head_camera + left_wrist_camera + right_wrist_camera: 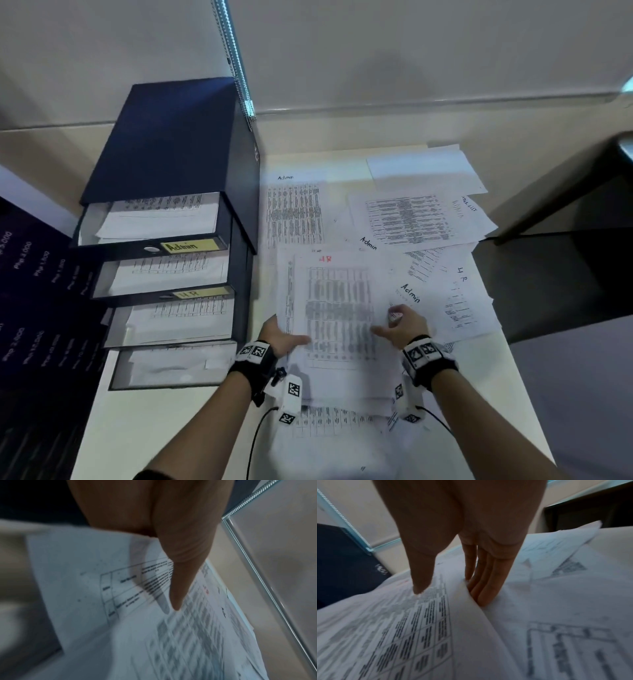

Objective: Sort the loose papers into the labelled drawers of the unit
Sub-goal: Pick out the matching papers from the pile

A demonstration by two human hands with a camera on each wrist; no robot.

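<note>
Clearly "Admin" drawer label (pixel 189 245)

Your forearms are bare, with only a scrap of dark sleeve at the near left edge. Each wrist wears a black strap (pixel 255 368) topped with white square-coded markers. A white camera block (pixel 289 394), also tagged, hangs under each wrist, and a thin black cable (pixel 255 442) trails back from it.

Dark chair (pixel 561 212), perhaps; white table (pixel 144 428)
</note>
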